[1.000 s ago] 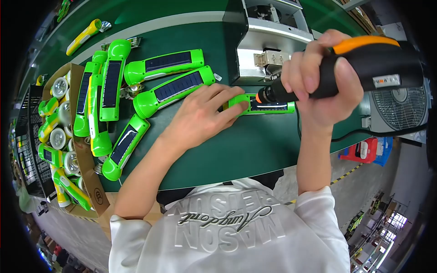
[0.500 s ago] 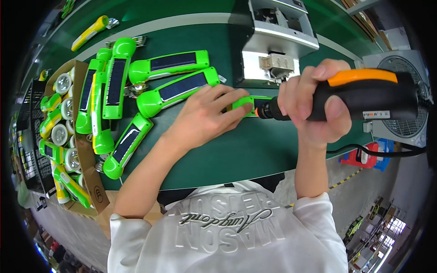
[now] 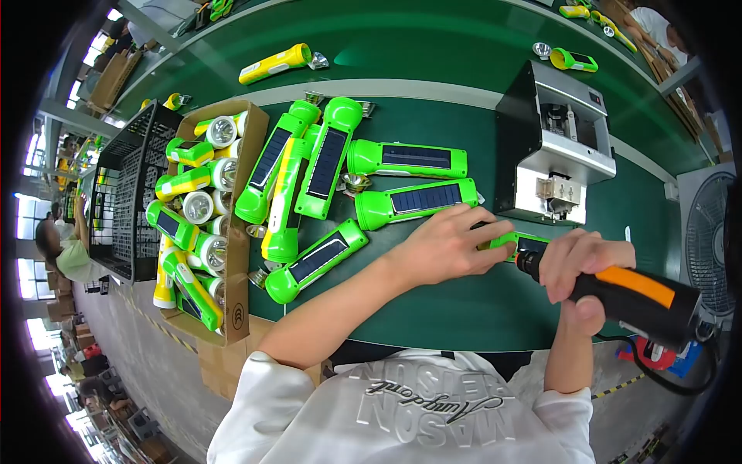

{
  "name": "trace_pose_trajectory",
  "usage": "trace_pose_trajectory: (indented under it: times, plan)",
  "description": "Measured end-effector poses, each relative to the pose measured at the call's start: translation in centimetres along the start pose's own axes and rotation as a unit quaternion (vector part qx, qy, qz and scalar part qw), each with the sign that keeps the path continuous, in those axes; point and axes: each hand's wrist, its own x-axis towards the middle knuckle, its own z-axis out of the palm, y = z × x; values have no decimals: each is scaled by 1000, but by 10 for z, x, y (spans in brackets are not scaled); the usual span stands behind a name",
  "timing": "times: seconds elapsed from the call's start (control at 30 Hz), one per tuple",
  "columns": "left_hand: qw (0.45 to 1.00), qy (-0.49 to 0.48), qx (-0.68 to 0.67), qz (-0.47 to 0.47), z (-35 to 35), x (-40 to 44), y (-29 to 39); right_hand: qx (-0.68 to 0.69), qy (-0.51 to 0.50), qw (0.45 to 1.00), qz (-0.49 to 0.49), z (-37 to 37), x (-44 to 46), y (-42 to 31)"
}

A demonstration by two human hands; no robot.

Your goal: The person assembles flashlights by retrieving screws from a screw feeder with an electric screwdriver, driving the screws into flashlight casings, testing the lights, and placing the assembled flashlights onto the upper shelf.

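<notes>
My left hand has its fingers closed on a green flashlight with a dark solar panel, lying on the green bench. Part of this flashlight is hidden behind my hands. Gripped in my right hand is a black and orange electric screwdriver. Its nose points left and meets the flashlight near the fingers of my left hand; the exact contact at the tip is hidden. Just beyond my left hand lies another green solar flashlight, and a third flashlight rests left of my forearm.
A silver and black machine stands behind my hands. Several flashlights lie at left beside a cardboard box full of more. A black crate is farther left, a fan at right. The screwdriver's cord hangs off the bench.
The view has shifted, so the bench things appear farther right and lower. The screwdriver's rear end now slopes lower in view. Both hands keep their holds.
</notes>
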Motion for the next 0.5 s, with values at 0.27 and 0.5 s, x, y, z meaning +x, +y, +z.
trace_pose_trajectory:
  times: [0.27, 0.5]
  plan:
    - [999, -28, -34, -8, 3, 0, 0, 34, 77, 995, 59, 0, -5, -1]
    - [999, -26, -42, -14, 1, 2, 1, 0, 42, 997, 59, -2, -4, 1]
